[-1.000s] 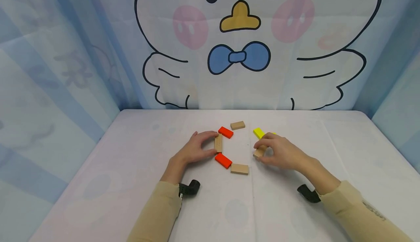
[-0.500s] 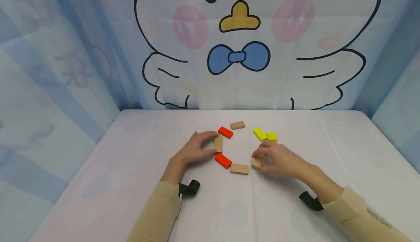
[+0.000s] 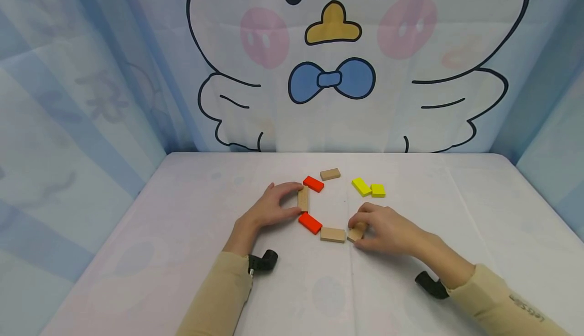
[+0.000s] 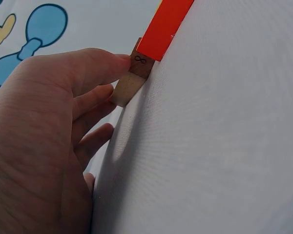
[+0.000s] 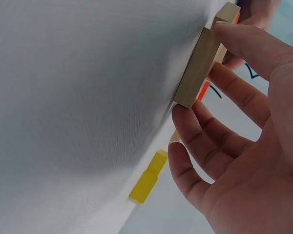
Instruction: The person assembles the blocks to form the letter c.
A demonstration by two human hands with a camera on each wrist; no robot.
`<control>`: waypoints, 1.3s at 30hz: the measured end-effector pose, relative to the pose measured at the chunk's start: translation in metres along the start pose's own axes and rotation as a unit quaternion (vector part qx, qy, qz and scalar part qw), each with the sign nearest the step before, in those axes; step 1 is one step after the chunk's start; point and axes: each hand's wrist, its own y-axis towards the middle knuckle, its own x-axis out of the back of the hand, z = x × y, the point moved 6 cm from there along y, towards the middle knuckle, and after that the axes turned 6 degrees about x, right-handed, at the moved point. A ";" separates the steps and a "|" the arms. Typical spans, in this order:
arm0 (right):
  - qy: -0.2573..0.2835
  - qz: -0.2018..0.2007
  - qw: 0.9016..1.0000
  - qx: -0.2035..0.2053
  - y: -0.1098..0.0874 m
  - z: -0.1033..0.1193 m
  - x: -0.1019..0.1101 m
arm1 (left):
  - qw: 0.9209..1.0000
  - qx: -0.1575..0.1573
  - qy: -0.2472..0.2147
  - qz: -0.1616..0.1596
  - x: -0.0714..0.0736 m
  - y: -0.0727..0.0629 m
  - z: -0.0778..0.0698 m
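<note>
My left hand (image 3: pixel 266 208) holds a plain wooden block (image 3: pixel 303 200) end to end, thumb at the near end and fingers at the far end. A red block (image 3: pixel 314 184) angles off its far end, and another red block (image 3: pixel 310 223) off its near end. From that nearer red one, a second plain wooden block (image 3: pixel 333 234) runs rightward. My right hand (image 3: pixel 388 230) pinches a third wooden block (image 3: pixel 357 232) between thumb and fingers, close beside the second block's right end. In the right wrist view this held block (image 5: pixel 195 68) lies low along the tabletop.
Two yellow blocks (image 3: pixel 361 187) lie together at the back right, beyond my right hand. Another wooden block (image 3: pixel 330 174) lies at the back, near the far red block. A white cloth (image 3: pixel 292 295) covers the table, and a printed curtain (image 3: pixel 337 123) hangs behind it.
My right hand has moved toward me and slightly left with its wooden block, reaching the right end of the near wooden block. The yellow blocks are uncovered. My left hand has stayed put.
</note>
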 end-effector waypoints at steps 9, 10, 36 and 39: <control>-0.008 -0.005 1.000 0.002 -0.002 -0.001 0.007 | 1.000 0.001 0.000 0.000 0.000 0.000 0.000; -0.008 -0.007 1.000 0.002 -0.003 -0.002 0.009 | 1.000 0.001 0.001 0.000 0.000 0.000 0.000; 0.037 0.006 0.997 0.074 -0.001 -0.001 0.009 | 1.000 0.002 0.000 -0.001 -0.001 0.001 0.000; 0.034 0.004 0.997 0.073 -0.001 -0.001 0.009 | 1.000 0.005 -0.002 -0.001 0.000 0.000 0.000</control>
